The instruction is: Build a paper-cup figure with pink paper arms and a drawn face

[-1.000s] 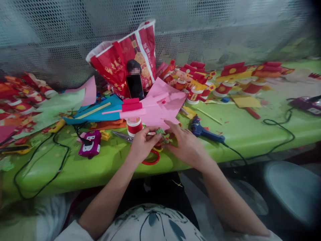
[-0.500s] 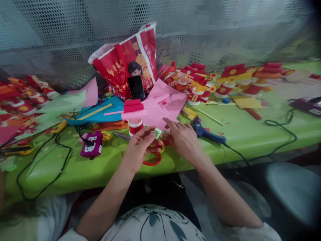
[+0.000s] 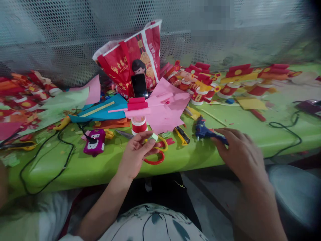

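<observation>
Since half a second before, the right hand [image 3: 242,155] has gone away from the left hand [image 3: 132,154] and come to the blue glue gun [image 3: 207,132]. At the far left of the green bench [image 3: 180,159], red and orange paper pieces [image 3: 25,100] lie piled beside a pale green sheet [image 3: 62,102]. Next comes a purple power socket [image 3: 96,143], and behind it a blue sheet [image 3: 104,115]. More to the right, a phone [image 3: 139,86] stands before a red bag [image 3: 115,63], and nearer is a red and white cup [image 3: 139,125]. The left hand has a narrow grip: thumb and fingers pinch a small pale green piece [image 3: 153,137] above the scissors [image 3: 162,160]. Right of this piece lie a green pleated strip [image 3: 166,134] and a yellow cutter [image 3: 182,135], with a pink sheet [image 3: 160,115] behind. Further right, the right hand's grip is at the handle end of the glue gun; whether its fingers are closed, I cannot tell. Behind them stand decorated cups [image 3: 228,88].
</observation>
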### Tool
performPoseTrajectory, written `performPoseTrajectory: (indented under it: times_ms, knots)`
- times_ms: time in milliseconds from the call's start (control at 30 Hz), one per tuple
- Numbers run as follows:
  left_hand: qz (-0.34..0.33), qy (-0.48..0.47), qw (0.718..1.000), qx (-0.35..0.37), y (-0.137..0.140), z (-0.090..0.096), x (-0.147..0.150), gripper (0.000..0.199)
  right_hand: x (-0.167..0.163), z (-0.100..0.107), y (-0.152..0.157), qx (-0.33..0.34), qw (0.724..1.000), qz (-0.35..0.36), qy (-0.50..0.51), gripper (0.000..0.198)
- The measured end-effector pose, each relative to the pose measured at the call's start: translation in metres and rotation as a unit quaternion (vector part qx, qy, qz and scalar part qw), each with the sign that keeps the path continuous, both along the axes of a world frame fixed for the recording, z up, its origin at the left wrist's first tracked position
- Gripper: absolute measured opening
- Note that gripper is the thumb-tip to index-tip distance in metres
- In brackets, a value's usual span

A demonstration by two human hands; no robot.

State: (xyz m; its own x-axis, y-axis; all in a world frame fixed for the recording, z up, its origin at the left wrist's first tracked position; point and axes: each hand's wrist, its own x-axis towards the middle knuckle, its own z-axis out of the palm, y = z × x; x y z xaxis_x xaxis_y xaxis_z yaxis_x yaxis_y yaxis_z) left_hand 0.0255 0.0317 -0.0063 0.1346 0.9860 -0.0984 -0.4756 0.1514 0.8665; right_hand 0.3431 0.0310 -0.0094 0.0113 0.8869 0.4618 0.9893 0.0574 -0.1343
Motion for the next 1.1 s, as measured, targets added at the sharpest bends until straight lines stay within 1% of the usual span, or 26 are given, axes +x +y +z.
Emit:
performPoseTrajectory:
  times_ms: [133,233,300,367,433,467,500,533,567,600,667,733,833,967,1100]
  knots:
    - [0.028,0.044,0.998,0.026,-0.005,-0.004,-0.009,0.037,0.017,-0.013,0.005,-0.031,1.0,0.006,0.0,0.031]
    - [0.055,0.069,0.995,0.038,-0.006,-0.007,-0.022,0.039,0.027,-0.021,0.011,-0.04,0.999,0.009,-0.013,0.035]
    - [0.08,0.08,0.992,0.048,-0.007,-0.01,-0.034,0.039,0.027,-0.021,0.012,-0.037,0.999,0.004,-0.014,0.039]
    - [0.109,0.1,0.987,0.065,-0.005,-0.014,-0.047,0.039,0.018,-0.016,0.008,-0.017,1.0,-0.016,-0.008,0.041]
    - [0.153,0.127,0.976,0.09,-0.003,-0.018,-0.059,0.038,0.002,-0.007,0.004,0.017,0.999,-0.034,0.016,0.039]
    - [0.179,0.138,0.969,0.102,-0.001,-0.02,-0.064,0.038,-0.009,-0.002,0.003,0.027,0.998,-0.027,0.043,0.036]
    - [0.204,0.147,0.961,0.112,0.002,-0.022,-0.068,0.038,-0.021,0.001,0.004,0.036,0.996,0.003,0.083,0.033]
    - [0.224,0.152,0.955,0.118,0.005,-0.024,-0.07,0.039,-0.033,0.004,0.005,0.037,0.99,0.051,0.128,0.03]
    - [0.236,0.155,0.952,0.122,0.007,-0.025,-0.072,0.04,-0.046,0.006,0.008,0.028,0.98,0.11,0.162,0.029]
    - [0.242,0.158,0.949,0.123,0.011,-0.026,-0.072,0.041,-0.059,0.007,0.012,0.024,0.971,0.149,0.185,0.028]
    - [0.24,0.17,0.948,0.126,0.016,-0.028,-0.072,0.043,-0.085,0.006,0.023,0.002,0.96,0.194,0.203,0.028]
    - [0.224,0.189,0.948,0.126,0.021,-0.03,-0.072,0.044,-0.109,0.005,0.035,-0.03,0.95,0.211,0.227,0.03]
    - [0.199,0.207,0.95,0.123,0.026,-0.033,-0.074,0.041,-0.139,0.004,0.053,-0.084,0.921,0.253,0.285,0.043]
    - [0.211,0.182,0.953,0.119,0.028,-0.037,-0.08,0.04,-0.163,0.004,0.08,-0.157,0.884,0.302,0.32,0.065]
    - [0.205,0.175,0.956,0.117,0.027,-0.039,-0.082,0.04,-0.178,0.006,0.1,-0.23,0.849,0.329,0.344,0.071]
